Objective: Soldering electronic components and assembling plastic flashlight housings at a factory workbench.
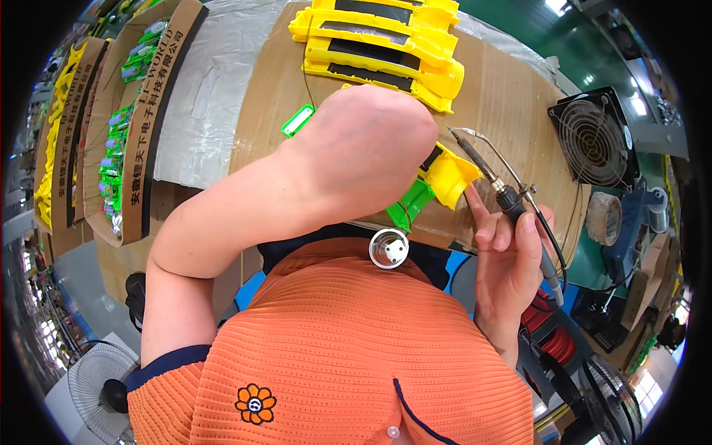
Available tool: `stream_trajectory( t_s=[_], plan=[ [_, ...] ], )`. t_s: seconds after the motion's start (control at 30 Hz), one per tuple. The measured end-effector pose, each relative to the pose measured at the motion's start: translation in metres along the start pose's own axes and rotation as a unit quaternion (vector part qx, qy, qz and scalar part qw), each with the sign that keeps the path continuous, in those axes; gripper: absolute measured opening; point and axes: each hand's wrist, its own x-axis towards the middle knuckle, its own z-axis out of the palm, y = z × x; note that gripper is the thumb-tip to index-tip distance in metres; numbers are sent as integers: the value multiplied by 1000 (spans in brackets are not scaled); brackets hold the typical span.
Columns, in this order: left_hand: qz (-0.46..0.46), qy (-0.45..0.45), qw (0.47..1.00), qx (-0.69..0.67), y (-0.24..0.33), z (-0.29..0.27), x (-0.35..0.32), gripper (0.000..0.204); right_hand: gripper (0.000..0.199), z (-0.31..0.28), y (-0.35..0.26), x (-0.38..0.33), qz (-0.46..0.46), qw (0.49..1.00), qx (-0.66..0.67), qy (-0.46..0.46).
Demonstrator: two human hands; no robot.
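Bent over the cardboard-covered bench, my left hand (371,141) is curled closed. Its fingertips are hidden, so what they hold cannot be made out. A yellow plastic housing (454,178) sticks out from beneath it, beside a green plastic part (414,205). A thin wire runs from there to a round silver cup with a white face (388,248), close to my shirt. My right hand (508,256) grips a soldering iron (510,200) with a curved metal tube attached. The iron's tip points up and left, above the yellow housing. My right index finger reaches to that housing's edge.
Several yellow housings with black inserts (382,52) lie in a row at the back. A small green frame (298,120) is left of my wrist. Cartons hold green parts (115,159) and yellow parts (53,141). A square fan (593,137) and a tape roll (604,219) are at right.
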Motion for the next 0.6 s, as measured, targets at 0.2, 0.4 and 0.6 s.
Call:
stream_trajectory(
  t_s=[0.2, 0.4, 0.6],
  plan=[
    [-53, 47, 997, 7, -12, 1, -6, 9, 5, 11, 10, 31, -23, 998, 31, -54],
    [-85, 128, 988, 31, -18, 2, -13, 9, 4, 12, 17, 42, -19, 996, 45, -76],
    [-112, 145, 981, 71, -15, -24, -35, 24, 6, 1, 2, 17, -24, 998, 29, -41]
  ],
)
